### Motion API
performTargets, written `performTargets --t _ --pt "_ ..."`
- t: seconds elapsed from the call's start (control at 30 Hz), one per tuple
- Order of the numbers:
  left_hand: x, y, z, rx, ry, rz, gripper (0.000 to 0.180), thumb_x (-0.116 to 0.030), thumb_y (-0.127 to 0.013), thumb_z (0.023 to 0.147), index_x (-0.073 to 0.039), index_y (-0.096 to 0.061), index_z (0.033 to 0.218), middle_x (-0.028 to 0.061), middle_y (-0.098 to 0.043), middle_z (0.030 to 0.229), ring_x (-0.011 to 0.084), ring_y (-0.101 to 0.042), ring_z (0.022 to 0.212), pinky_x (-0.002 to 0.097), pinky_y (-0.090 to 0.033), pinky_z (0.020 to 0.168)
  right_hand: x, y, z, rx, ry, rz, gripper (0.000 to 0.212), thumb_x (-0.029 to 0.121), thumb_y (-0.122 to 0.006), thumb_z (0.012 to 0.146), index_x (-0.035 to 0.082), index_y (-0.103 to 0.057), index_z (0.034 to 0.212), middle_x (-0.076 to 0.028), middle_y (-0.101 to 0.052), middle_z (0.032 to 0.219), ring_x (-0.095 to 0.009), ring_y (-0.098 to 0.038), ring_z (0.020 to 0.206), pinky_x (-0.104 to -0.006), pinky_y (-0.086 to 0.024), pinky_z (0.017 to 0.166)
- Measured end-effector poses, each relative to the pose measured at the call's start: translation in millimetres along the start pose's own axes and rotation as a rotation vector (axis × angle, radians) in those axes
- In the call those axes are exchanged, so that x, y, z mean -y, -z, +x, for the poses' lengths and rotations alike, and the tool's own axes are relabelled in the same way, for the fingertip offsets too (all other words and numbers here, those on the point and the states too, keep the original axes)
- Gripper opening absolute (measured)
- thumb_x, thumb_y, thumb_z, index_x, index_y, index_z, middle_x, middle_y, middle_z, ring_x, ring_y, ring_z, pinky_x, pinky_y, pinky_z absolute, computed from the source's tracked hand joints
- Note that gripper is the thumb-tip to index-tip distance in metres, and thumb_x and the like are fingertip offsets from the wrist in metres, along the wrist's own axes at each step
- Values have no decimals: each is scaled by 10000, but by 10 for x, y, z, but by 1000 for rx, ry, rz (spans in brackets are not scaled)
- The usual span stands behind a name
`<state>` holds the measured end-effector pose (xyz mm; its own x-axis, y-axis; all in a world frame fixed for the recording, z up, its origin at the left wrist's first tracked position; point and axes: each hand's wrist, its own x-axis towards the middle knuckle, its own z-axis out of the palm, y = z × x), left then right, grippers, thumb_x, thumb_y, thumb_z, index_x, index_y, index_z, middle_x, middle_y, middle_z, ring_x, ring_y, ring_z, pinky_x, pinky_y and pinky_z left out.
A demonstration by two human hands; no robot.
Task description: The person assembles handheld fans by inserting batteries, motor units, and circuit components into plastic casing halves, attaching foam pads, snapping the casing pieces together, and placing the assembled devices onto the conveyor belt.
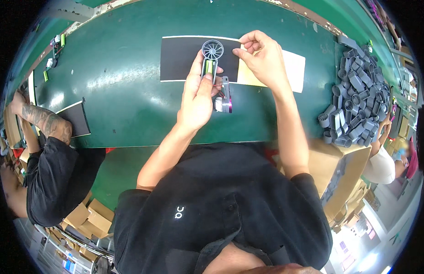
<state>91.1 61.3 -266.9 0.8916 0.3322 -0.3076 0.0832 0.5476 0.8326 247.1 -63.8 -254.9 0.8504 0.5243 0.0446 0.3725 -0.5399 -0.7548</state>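
The grey housing (213, 50), with its spoked round end pointing to the far side, sits over the near part of a black sheet (182, 59) in the middle of the counter (129, 109). It looks like light, stiff moulded plastic, probably fairly smooth; the thin spokes seem the fragile part, so the long side walls offer the safer hold. A green cell (209, 66) lies in its body, and thin red wires (217, 85) appear to lead right to a second grey piece (225, 86) with a magenta-edged part (230, 104) at its near end. Those wires would likely suffer from a tug, so both pieces are best carried together.

The left hand (197, 98) grips the housing, thumb lying along its near end and fingers wrapped round the sides, its forearm slanting in from the near left. The right hand (266, 57) is bent at the wrist, thumb and forefinger at the boundary of black sheet and yellow paper (248, 73); whether they pinch it, I cannot tell.
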Motion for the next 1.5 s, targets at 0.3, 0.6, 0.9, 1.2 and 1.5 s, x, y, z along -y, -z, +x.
performTargets --t 0.3,0.6,0.9,1.2,1.5 --pt "68 26 -15 -7 -16 115 597 -46 -361 1097 -87 -188 1667 91 -556 1261 106 -549 941 274 -522 884 9 130 -130 28 -15 351 140 8 -813 853 -2 -722 958 -38 -719 825 -71 -648 711 -219 -515 647" --pt "95 25 -107 65 -316 555 627 -11 -372 1065 -26 -161 1656 178 -474 1482 221 -529 1183 320 -436 1013 687 627 -111 647 -203 515 69 -5 -772 873 -8 -725 923 -29 -716 814 -78 -661 717 -215 -525 652" --pt "66 -26 -187 97 -481 659 708 70 -355 992 21 -103 1652 249 -375 1536 309 -513 1289 364 -434 1068 861 546 31 742 -291 259 90 24 -775 879 -19 -697 888 -45 -702 775 -100 -674 669 -239 -549 616" --pt "-50 -34 -215 151 -457 697 751 54 -369 975 42 -38 1650 278 -216 1675 372 -278 1543 395 -242 1243 860 420 -148 536 -48 47 74 3 -754 868 -46 -708 899 -37 -691 760 -90 -660 706 -254 -545 660" --pt "-9 -21 -205 138 -457 626 729 -9 -380 1025 35 -9 1651 245 -172 1703 324 -211 1570 382 -210 1256 905 332 -314 352 154 16 95 43 -728 853 -21 -661 872 -151 -689 829 -272 -719 778 -392 -566 723"
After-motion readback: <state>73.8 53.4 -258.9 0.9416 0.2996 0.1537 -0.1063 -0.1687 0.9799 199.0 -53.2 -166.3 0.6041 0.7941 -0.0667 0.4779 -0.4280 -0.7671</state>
